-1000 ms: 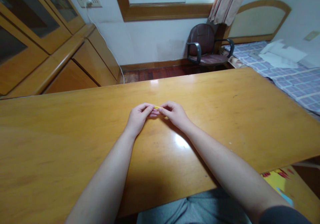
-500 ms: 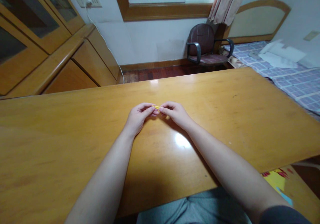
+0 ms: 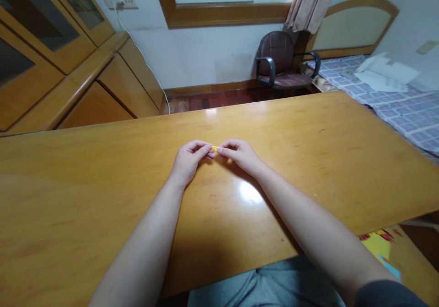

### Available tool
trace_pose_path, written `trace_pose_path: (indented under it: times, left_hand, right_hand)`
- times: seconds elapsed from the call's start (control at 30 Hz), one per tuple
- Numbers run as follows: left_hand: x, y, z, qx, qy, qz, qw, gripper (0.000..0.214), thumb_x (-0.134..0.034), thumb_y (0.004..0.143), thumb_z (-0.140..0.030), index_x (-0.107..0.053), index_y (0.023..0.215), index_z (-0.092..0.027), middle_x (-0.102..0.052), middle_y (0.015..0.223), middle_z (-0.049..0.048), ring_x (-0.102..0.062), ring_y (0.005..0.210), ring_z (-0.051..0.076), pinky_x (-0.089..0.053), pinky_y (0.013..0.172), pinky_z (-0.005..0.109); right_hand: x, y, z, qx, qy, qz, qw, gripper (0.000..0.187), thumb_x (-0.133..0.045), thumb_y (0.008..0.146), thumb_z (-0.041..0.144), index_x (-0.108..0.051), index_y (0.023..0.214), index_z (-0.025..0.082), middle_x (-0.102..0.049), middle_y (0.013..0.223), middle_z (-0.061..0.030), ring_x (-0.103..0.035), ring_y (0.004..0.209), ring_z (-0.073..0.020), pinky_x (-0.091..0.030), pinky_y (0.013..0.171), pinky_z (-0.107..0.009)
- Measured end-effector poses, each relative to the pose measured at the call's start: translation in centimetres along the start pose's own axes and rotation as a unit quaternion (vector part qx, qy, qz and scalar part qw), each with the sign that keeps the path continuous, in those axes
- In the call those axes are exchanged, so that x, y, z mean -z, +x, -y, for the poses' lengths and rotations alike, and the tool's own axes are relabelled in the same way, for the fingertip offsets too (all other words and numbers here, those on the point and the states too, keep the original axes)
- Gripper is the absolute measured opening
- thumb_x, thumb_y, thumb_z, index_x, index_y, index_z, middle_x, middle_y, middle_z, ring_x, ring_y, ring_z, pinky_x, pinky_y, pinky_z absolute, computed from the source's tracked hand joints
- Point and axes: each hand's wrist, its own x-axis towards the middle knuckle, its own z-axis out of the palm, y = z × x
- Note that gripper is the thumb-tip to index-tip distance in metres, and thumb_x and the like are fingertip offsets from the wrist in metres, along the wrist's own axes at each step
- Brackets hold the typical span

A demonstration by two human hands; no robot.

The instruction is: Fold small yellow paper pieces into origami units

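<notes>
A small, thin yellow piece spans the narrow gap between my two hands, just above the wooden table. Its kind is too small to make out, and most of it is hidden by fingers. My left hand pinches its left end between thumb and fingertips. On the other side, my right hand grips the right end in the same way, with the thumb on the near side.
Beyond the far table edge stands a dark red armchair. A wooden cabinet is at the left, with a white cord on the wall beside it. The bed at the right bears white sheets of paper or plastic.
Both hands keep their pinch in nearly the same place. A little less of the yellow piece shows at my left fingertips, and the view has shifted very slightly.
</notes>
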Motion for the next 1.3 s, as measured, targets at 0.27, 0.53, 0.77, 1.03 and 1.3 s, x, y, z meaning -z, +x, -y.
trace_pose_path:
  times: [0.27,0.53,0.77,1.03,1.3]
  left_hand:
    - [0.04,-0.05,-0.18,0.012,-0.006,0.014,1.000,0.024,-0.076,0.076,-0.036,-0.069,0.082,-0.014,-0.075,0.076,0.0052,-0.071,0.067,0.016,-0.057,0.064,0.026]
    - [0.02,-0.09,-0.20,0.022,0.005,0.036,0.999,0.023,-0.078,0.075,-0.035,-0.070,0.084,-0.015,-0.075,0.074,0.0043,-0.070,0.068,0.015,-0.057,0.068,0.026]
    - [0.04,-0.07,-0.23,0.013,0.017,0.027,0.999,0.021,-0.076,0.077,-0.035,-0.070,0.079,-0.015,-0.074,0.072,0.0045,-0.070,0.067,0.016,-0.057,0.067,0.027]
    - [0.02,-0.16,-0.19,0.017,0.003,0.022,1.000,0.024,-0.076,0.076,-0.037,-0.071,0.079,-0.014,-0.076,0.077,0.0077,-0.070,0.063,0.016,-0.058,0.064,0.028]
    - [-0.20,-0.08,-0.08,0.013,0.036,0.010,0.999,0.028,-0.076,0.075,-0.041,-0.071,0.078,-0.014,-0.077,0.079,0.0083,-0.072,0.066,0.018,-0.059,0.067,0.030]
  right_hand:
    - [-0.16,0.07,-0.13,0.000,-0.003,-0.008,1.000,0.023,-0.069,0.075,0.038,-0.068,0.076,0.015,-0.065,0.064,-0.0002,-0.056,0.061,-0.0123,-0.042,0.059,-0.024]
    - [-0.25,0.08,-0.09,0.012,0.015,-0.014,1.000,0.024,-0.072,0.073,0.038,-0.068,0.076,0.014,-0.067,0.068,-0.0012,-0.057,0.063,-0.0127,-0.044,0.062,-0.025]
    - [-0.22,0.07,-0.22,0.016,0.009,-0.007,1.000,0.027,-0.072,0.074,0.040,-0.069,0.079,0.014,-0.068,0.070,-0.0017,-0.059,0.065,-0.0130,-0.045,0.063,-0.025]
    - [-0.21,0.04,-0.46,0.018,0.001,-0.008,1.000,0.027,-0.071,0.076,0.041,-0.069,0.081,0.014,-0.068,0.070,-0.0013,-0.059,0.064,-0.0128,-0.045,0.062,-0.025]
    - [-0.23,0.03,0.00,0.009,-0.008,-0.016,1.000,0.026,-0.070,0.075,0.040,-0.069,0.078,0.014,-0.066,0.067,-0.0009,-0.057,0.061,-0.0120,-0.043,0.060,-0.024]
